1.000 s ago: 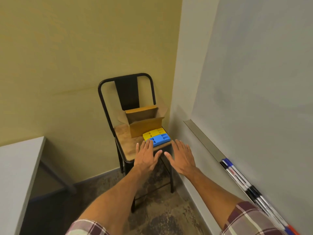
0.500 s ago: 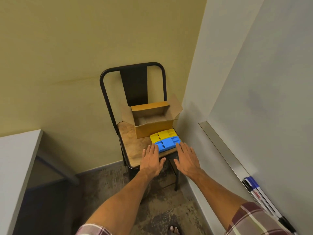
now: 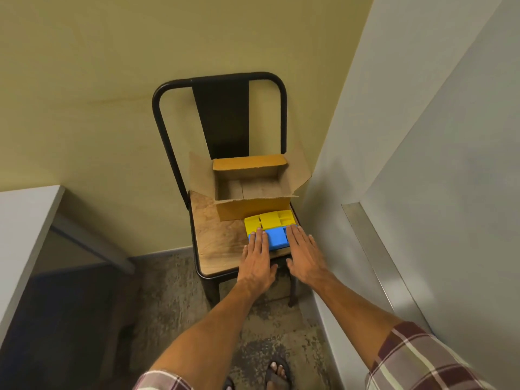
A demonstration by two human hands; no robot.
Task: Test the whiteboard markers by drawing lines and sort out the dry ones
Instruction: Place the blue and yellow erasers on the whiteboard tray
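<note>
The whiteboard [image 3: 464, 192] rises right of the right hand [image 3: 304, 254]. The chair [image 3: 219, 235] stands under both hands, its cardboard box [image 3: 253, 212] and yellow tray [image 3: 267, 220] beyond the fingertips. The left hand [image 3: 257, 263] and the right hand, fingers straight, rest flat on the blue tray [image 3: 277, 237].

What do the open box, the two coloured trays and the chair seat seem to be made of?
Box: cardboard, matte brown, folded flaps.
Blue tray and yellow tray: probably moulded plastic, given the even bright colour and recessed slots.
Chair seat: wood with visible grain, in a dark frame, likely painted metal tube.
</note>
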